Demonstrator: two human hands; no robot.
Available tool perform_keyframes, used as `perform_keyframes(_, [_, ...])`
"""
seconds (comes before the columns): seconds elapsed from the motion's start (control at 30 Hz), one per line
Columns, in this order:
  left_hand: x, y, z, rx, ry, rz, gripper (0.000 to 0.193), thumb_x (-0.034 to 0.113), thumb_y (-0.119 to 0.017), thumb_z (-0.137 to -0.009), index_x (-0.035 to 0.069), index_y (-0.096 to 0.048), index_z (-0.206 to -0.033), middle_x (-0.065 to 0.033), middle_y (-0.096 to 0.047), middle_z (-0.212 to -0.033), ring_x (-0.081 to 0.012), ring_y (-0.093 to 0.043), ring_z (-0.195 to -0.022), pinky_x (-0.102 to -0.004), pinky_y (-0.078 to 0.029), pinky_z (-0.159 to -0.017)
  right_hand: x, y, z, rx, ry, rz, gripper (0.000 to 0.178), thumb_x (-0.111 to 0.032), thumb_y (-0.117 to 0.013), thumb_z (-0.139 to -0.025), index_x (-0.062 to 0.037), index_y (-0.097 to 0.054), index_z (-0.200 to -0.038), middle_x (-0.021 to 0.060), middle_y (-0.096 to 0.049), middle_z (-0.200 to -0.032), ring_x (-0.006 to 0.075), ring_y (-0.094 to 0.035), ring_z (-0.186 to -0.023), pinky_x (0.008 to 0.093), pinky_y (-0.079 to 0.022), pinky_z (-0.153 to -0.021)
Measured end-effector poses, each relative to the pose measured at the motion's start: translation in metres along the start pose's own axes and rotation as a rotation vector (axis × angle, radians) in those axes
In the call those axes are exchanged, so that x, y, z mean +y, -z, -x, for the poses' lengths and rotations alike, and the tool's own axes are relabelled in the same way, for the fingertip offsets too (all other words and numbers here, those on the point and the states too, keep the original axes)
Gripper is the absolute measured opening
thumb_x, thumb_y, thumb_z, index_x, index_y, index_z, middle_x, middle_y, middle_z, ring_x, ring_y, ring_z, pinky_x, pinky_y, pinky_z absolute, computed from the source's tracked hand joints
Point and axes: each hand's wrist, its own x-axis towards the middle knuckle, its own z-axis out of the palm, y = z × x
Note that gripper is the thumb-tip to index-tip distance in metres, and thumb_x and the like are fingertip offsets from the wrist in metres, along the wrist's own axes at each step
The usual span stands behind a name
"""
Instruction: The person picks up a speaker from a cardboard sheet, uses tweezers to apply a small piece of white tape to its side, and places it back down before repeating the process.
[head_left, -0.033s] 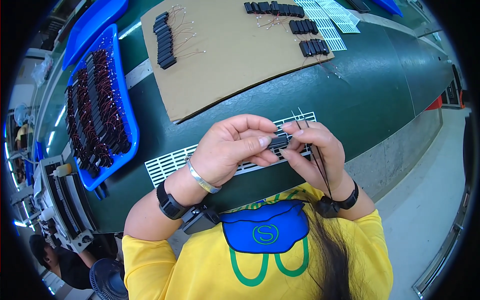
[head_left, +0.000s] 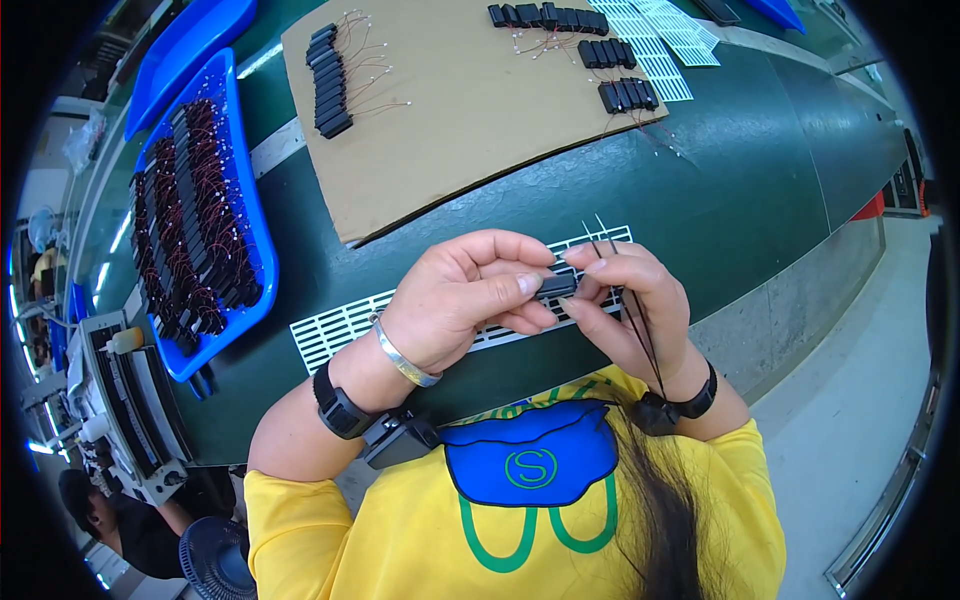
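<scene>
My left hand pinches a small black rectangular block between thumb and fingers. The block is held level above a white slotted strip lying on the green table. My right hand is closed around dark tweezers, whose two thin tips point away from me, slightly apart. Its thumb and fingertips are at the right end of the block. My fingers cover both ends of the block, and no wire on it can be made out.
Beyond my hands lies a brown cardboard sheet bearing rows of black blocks with thin red wires. At the left, a blue tray holds many more. More white slotted strips lie at the far right. A person is at lower left, beside a fan.
</scene>
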Motion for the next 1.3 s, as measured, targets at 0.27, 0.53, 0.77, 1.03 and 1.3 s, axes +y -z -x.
perform_keyframes(0.27, [-0.001, 0.002, -0.002, -0.034, 0.069, 0.044, 0.02, 0.005, -0.054, -0.084, -0.002, -0.052, -0.102, -0.0124, -0.06, -0.093, -0.0219, -0.064, -0.076, -0.03, -0.054, -0.067, 0.003, 0.007, 0.0, -0.09, 0.049, -0.02, 0.034, 0.007, -0.064, -0.069, -0.0033, -0.048, -0.098, 0.0136, -0.057, -0.095, 0.0101, -0.054, -0.063, 0.022, -0.044, -0.058])
perform_keyframes(0.53, [0.001, 0.001, -0.001, -0.06, 0.088, -0.077, 0.024, 0.002, -0.056, -0.082, -0.001, -0.05, -0.104, -0.0121, -0.061, -0.091, -0.0201, -0.063, -0.078, -0.0266, -0.053, -0.068, -0.001, 0.002, -0.004, -0.061, 0.137, 0.064, 0.035, 0.005, -0.068, -0.066, -0.0051, -0.049, -0.094, 0.0115, -0.06, -0.085, 0.0159, -0.056, -0.062, 0.0242, -0.045, -0.055])
perform_keyframes(0.77, [0.0, -0.003, -0.002, -0.061, 0.066, -0.187, 0.028, 0.001, -0.059, -0.079, -0.001, -0.049, -0.105, -0.0102, -0.061, -0.091, -0.0153, -0.062, -0.076, -0.024, -0.052, -0.068, 0.002, -0.003, -0.006, -0.069, 0.256, 0.157, 0.04, 0.003, -0.072, -0.062, -0.0073, -0.048, -0.093, 0.0107, -0.06, -0.08, 0.0221, -0.061, -0.064, 0.0273, -0.048, -0.052])
perform_keyframes(1.03, [0.0, -0.006, 0.0, -0.039, 0.039, -0.204, 0.024, 0.007, -0.06, -0.081, 0.0, -0.051, -0.102, -0.0075, -0.06, -0.087, -0.0117, -0.06, -0.073, -0.022, -0.052, -0.067, 0.002, -0.002, -0.003, -0.09, 0.227, 0.134, 0.039, 0.003, -0.071, -0.064, -0.0071, -0.048, -0.094, 0.0102, -0.06, -0.081, 0.0218, -0.061, -0.066, 0.027, -0.048, -0.055])
perform_keyframes(1.3, [0.007, 0.002, -0.001, 0.001, 0.096, -0.099, 0.015, 0.006, -0.057, -0.082, -0.002, -0.055, -0.095, -0.0099, -0.061, -0.082, -0.0174, -0.064, -0.071, -0.0246, -0.054, -0.063, -0.001, 0.003, -0.002, -0.058, 0.124, 0.068, 0.037, 0.005, -0.069, -0.066, -0.0064, -0.048, -0.094, 0.0103, -0.061, -0.083, 0.0179, -0.059, -0.07, 0.0259, -0.048, -0.062])
